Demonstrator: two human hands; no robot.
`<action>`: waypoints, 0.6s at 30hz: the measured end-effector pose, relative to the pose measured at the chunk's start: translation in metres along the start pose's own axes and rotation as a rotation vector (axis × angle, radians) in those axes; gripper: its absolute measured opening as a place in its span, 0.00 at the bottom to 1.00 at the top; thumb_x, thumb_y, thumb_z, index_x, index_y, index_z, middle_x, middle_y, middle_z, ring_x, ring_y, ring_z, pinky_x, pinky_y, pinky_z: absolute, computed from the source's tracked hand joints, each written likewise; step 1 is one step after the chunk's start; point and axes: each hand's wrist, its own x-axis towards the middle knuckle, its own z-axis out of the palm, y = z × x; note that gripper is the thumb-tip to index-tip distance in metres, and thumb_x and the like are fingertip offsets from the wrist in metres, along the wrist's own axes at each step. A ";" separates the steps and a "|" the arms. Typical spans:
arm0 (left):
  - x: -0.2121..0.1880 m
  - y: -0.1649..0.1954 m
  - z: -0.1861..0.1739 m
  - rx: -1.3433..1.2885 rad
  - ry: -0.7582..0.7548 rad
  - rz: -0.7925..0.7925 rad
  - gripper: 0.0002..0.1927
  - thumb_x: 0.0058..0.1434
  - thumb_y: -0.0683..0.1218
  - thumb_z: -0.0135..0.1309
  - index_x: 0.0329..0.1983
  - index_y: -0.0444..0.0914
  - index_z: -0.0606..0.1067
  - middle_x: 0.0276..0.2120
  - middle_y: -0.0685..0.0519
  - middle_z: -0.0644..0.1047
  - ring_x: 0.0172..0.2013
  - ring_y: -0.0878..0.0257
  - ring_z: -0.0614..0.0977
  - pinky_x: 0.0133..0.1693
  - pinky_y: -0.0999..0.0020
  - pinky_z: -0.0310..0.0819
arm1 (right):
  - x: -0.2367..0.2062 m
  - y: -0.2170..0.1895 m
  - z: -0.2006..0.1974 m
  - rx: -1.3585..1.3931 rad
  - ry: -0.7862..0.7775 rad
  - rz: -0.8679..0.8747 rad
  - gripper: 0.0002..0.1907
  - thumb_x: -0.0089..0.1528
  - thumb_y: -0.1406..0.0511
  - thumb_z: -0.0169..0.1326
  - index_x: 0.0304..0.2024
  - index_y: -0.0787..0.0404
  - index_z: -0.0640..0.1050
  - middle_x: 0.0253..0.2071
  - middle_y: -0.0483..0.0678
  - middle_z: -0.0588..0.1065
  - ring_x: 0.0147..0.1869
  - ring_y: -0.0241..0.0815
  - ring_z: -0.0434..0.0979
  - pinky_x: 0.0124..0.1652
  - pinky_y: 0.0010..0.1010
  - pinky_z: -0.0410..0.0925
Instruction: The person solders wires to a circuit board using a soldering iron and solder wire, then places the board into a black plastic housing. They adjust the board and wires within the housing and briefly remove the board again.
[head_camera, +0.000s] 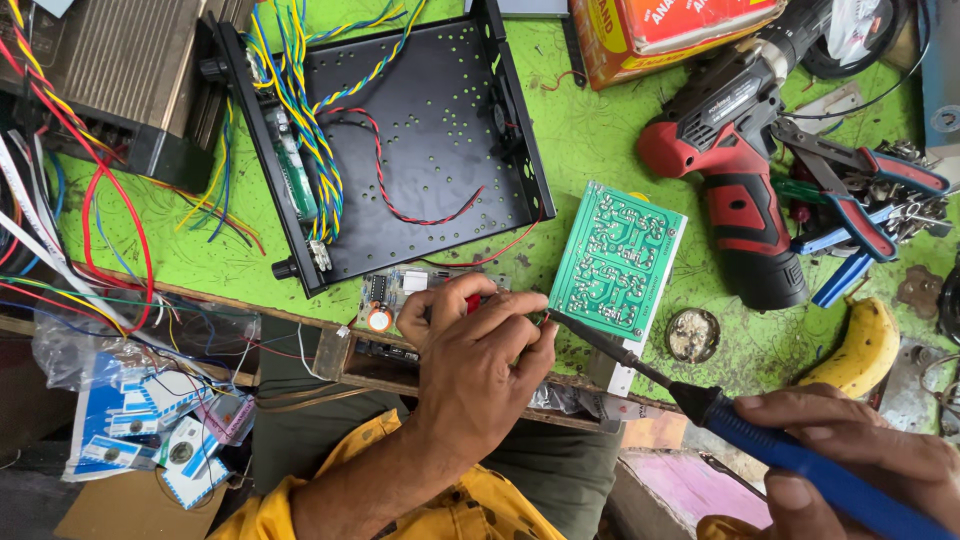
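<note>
My left hand (478, 350) is closed near the bench's front edge, pinching a thin red wire next to the left edge of a green circuit board (615, 258) that lies solder side up. My right hand (860, 455) grips the blue handle of a soldering iron (700, 400). The iron's dark tip reaches up-left to the board's lower left corner, right beside my left fingertips. A small circuit board (392, 292) with a round component lies just left of my left hand.
An open black metal chassis (430, 120) with twisted yellow, blue and red wires sits at the back. A red and black cordless drill (735, 170), pliers (850, 190), a banana (862, 345) and a small round tin (692, 334) lie right. Loose wires and packets crowd the left.
</note>
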 end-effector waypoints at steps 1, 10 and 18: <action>0.000 0.000 0.001 0.002 0.002 -0.003 0.14 0.59 0.47 0.66 0.24 0.43 0.72 0.44 0.63 0.82 0.50 0.56 0.74 0.55 0.50 0.52 | -0.003 -0.001 0.001 -0.005 0.028 0.036 0.18 0.64 0.64 0.56 0.50 0.60 0.64 0.44 0.64 0.78 0.53 0.56 0.83 0.52 0.46 0.77; 0.000 0.000 0.000 -0.028 -0.015 -0.008 0.14 0.59 0.46 0.66 0.24 0.42 0.72 0.44 0.61 0.82 0.49 0.55 0.75 0.54 0.53 0.56 | -0.023 0.018 -0.009 0.117 0.074 0.021 0.14 0.70 0.65 0.59 0.50 0.59 0.67 0.46 0.61 0.79 0.56 0.51 0.83 0.64 0.45 0.74; 0.000 0.000 0.000 0.014 0.004 0.007 0.13 0.58 0.47 0.66 0.24 0.43 0.72 0.44 0.63 0.82 0.49 0.57 0.75 0.54 0.50 0.54 | -0.030 0.029 -0.022 0.117 0.033 -0.030 0.12 0.74 0.65 0.61 0.51 0.58 0.69 0.49 0.62 0.79 0.54 0.50 0.82 0.61 0.40 0.73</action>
